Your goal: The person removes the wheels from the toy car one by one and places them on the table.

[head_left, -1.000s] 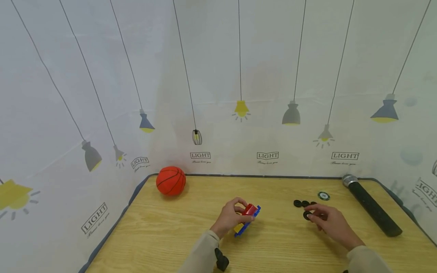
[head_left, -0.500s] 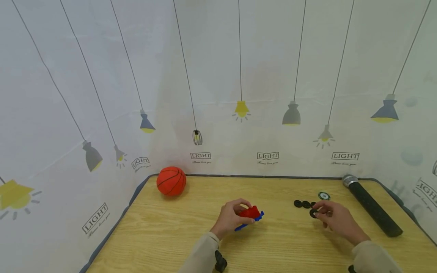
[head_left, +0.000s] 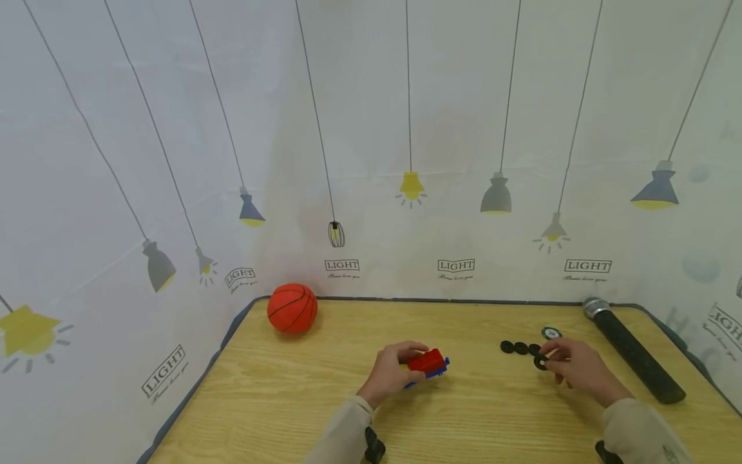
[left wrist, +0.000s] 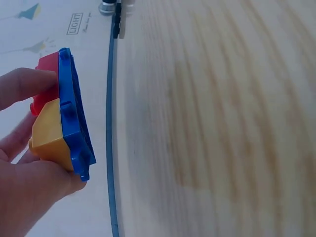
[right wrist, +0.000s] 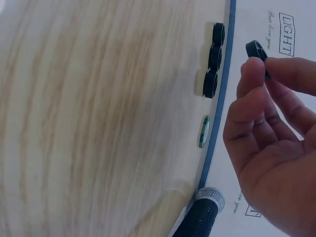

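A toy truck body (left wrist: 71,116) with a blue base, a yellow cab and a red rear block is held above the table by my left hand (head_left: 390,372). Its underside shows no wheels in the left wrist view. My right hand (head_left: 580,367) pinches a small black toy wheel (right wrist: 256,51) between thumb and fingertips, raised off the tabletop. Behind that hand, three more black wheels (right wrist: 215,57) lie in a row on the wood. A green-and-white poker chip (head_left: 551,332) lies flat just beyond them.
A black microphone (head_left: 634,354) with a silver head lies along the right side of the wooden table (head_left: 278,412). Far left stands a red basketball (head_left: 292,309). A white curtain (head_left: 371,129) printed with lamps surrounds the back and sides.
The truck body has turned in my left hand from tilted to nearly level, its red block facing up. My right hand has shifted a little to the right with the wheel.
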`<control>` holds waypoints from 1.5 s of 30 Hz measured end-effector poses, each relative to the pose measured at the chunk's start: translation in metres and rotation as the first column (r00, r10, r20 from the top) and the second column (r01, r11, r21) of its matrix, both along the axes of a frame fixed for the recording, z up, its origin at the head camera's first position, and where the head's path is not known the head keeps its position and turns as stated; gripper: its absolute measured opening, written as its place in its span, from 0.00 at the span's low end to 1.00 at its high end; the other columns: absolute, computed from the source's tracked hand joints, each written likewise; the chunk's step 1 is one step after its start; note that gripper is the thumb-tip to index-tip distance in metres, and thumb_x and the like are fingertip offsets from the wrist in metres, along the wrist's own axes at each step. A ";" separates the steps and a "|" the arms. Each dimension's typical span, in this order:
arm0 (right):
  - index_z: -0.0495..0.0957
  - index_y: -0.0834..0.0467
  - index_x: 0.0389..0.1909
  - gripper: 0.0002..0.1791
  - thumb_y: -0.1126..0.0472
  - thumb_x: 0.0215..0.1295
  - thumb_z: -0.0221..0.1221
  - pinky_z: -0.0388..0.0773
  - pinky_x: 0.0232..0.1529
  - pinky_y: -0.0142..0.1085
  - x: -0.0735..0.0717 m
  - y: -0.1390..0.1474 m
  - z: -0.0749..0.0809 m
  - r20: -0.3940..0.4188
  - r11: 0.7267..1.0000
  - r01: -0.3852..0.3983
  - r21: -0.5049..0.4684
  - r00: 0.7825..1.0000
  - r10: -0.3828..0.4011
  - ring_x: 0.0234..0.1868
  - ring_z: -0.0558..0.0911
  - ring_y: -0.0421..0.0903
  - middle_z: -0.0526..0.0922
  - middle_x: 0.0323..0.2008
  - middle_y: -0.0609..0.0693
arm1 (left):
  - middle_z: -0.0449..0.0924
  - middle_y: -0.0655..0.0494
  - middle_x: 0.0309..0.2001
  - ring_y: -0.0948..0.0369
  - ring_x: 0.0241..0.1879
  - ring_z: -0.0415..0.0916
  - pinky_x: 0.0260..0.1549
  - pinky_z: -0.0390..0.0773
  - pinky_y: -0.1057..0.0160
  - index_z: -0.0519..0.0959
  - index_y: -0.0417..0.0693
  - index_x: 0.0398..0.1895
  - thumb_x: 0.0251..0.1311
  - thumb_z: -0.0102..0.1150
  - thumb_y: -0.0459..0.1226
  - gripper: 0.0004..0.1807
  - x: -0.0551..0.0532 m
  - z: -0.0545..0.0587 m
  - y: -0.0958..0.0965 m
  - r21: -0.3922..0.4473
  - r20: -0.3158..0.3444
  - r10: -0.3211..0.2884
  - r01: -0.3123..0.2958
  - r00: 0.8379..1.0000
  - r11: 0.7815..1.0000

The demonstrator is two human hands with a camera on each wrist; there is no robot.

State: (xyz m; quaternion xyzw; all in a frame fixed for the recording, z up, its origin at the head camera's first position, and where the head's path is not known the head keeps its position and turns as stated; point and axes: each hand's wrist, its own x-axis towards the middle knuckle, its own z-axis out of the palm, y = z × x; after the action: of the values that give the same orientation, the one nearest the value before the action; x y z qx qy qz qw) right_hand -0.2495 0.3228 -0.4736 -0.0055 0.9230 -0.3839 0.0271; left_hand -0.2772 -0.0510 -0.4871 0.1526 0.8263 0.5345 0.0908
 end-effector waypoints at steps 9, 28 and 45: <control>0.74 0.71 0.52 0.15 0.67 0.68 0.57 0.78 0.25 0.39 -0.010 0.014 -0.010 0.031 0.998 0.057 -0.032 0.998 -0.056 0.28 0.81 0.46 0.86 0.37 0.61 | 0.85 0.50 0.55 0.52 0.55 0.80 0.60 0.78 0.45 0.80 0.52 0.52 0.54 0.73 0.33 0.21 0.000 -0.004 -0.003 -0.030 -0.004 0.030 -0.030 1.000 0.999; 0.76 0.75 0.47 0.14 0.68 0.65 0.56 0.80 0.25 0.38 -0.032 0.029 -0.021 0.068 0.970 0.239 -0.049 0.970 -0.235 0.22 0.82 0.43 0.85 0.22 0.53 | 0.87 0.60 0.48 0.60 0.48 0.78 0.57 0.78 0.47 0.86 0.56 0.45 0.51 0.77 0.41 0.17 -0.005 -0.007 -0.011 -0.115 0.012 0.027 -0.026 1.000 0.993; 0.80 0.74 0.43 0.15 0.65 0.63 0.58 0.73 0.27 0.36 -0.038 0.020 -0.022 -0.034 0.954 0.260 0.149 0.966 -0.258 0.20 0.81 0.43 0.83 0.15 0.47 | 0.84 0.57 0.53 0.56 0.55 0.76 0.61 0.76 0.46 0.86 0.54 0.48 0.53 0.75 0.38 0.18 -0.010 -0.012 -0.010 -0.137 -0.002 0.036 -0.036 0.999 0.990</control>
State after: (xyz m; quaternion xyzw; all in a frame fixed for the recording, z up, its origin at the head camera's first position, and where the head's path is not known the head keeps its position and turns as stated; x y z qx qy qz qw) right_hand -0.2871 0.3430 -0.4954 0.1148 0.9425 -0.3126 -0.0295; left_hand -0.2873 -0.0609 -0.4992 0.1308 0.8636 0.4782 0.0915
